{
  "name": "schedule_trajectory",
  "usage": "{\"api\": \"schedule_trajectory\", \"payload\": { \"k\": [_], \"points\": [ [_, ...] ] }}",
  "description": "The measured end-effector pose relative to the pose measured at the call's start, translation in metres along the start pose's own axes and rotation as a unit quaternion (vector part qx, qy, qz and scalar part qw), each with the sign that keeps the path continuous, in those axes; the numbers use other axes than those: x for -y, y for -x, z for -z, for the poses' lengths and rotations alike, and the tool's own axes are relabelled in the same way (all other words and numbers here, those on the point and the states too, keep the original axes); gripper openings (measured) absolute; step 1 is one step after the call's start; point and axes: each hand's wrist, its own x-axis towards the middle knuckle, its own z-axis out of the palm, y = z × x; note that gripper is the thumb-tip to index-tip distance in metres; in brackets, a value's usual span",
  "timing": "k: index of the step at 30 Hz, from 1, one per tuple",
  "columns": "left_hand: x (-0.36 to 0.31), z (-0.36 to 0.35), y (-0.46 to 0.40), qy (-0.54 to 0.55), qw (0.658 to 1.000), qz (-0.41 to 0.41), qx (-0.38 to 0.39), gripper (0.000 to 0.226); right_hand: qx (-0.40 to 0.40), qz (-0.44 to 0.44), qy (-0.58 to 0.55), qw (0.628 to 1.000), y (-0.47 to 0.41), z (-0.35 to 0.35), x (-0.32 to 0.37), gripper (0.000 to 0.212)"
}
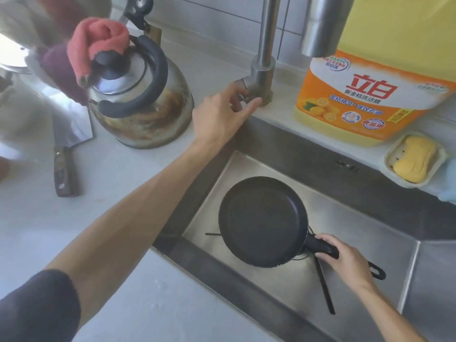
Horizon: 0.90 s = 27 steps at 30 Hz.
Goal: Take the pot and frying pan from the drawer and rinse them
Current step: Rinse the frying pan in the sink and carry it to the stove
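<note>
The person's right hand [345, 260] is gripping the black frying pan [262, 222] by its handle, fingers curled around it, holding the pan over the steel sink [357, 218]. The left hand [222, 114] is reaching to the faucet [264, 58], thumb and fingers pinching its lever at the base. A kettle [140, 99] is sitting on the counter just left.

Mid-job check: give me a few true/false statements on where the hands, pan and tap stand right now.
1. The right hand grips the pan by its handle. True.
2. The pan rests on the counter. False: it is over the sink.
3. The left hand is at the tap lever. True.
4. Water is running into the pan. False: no stream shows.
5. The kettle stands in the sink. False: it is on the counter, left of the tap.
</note>
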Motion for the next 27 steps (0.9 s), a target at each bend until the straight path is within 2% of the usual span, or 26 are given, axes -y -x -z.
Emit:
{"api": "schedule_trajectory", "payload": {
  "k": [5,10,13,16,17,19,21,22,24,27],
  "points": [
    [0.004,-0.002,-0.017,-0.003,1.000,-0.017,-0.016,0.024,0.012,-0.001,-0.007,1.000,-0.003,0.001,0.001,0.053],
    [0.020,-0.004,-0.008,0.061,0.997,0.034,-0.029,0.014,0.014,-0.001,-0.017,1.000,-0.004,0.002,0.001,0.054],
    [0.021,-0.008,0.003,0.119,0.992,0.031,-0.031,0.020,0.017,-0.004,-0.019,1.000,-0.003,0.003,0.002,0.052],
    [0.031,-0.017,0.037,0.158,0.986,0.055,-0.006,0.035,0.022,-0.005,-0.018,1.000,-0.002,0.003,0.003,0.050],
    [0.039,-0.022,0.052,0.129,0.989,0.065,0.033,0.034,0.028,-0.008,-0.019,0.999,-0.003,0.005,0.003,0.048],
    [0.063,-0.036,0.080,0.015,0.978,0.083,0.193,0.028,0.044,-0.015,-0.020,0.999,-0.005,0.008,0.003,0.040],
    [0.084,-0.051,0.098,-0.077,0.912,0.102,0.390,0.038,0.048,-0.014,-0.016,0.999,-0.005,0.010,0.004,0.037],
    [0.092,-0.058,0.101,-0.106,0.876,0.112,0.457,0.047,0.045,-0.014,-0.015,0.999,-0.005,0.011,0.004,0.037],
    [0.104,-0.067,0.100,-0.133,0.834,0.139,0.517,0.052,0.041,-0.013,-0.017,0.999,-0.005,0.012,0.006,0.035],
    [0.114,-0.065,0.097,-0.124,0.818,0.152,0.540,0.045,0.044,-0.007,-0.025,0.999,-0.001,0.010,0.007,0.038]
  ]
}}
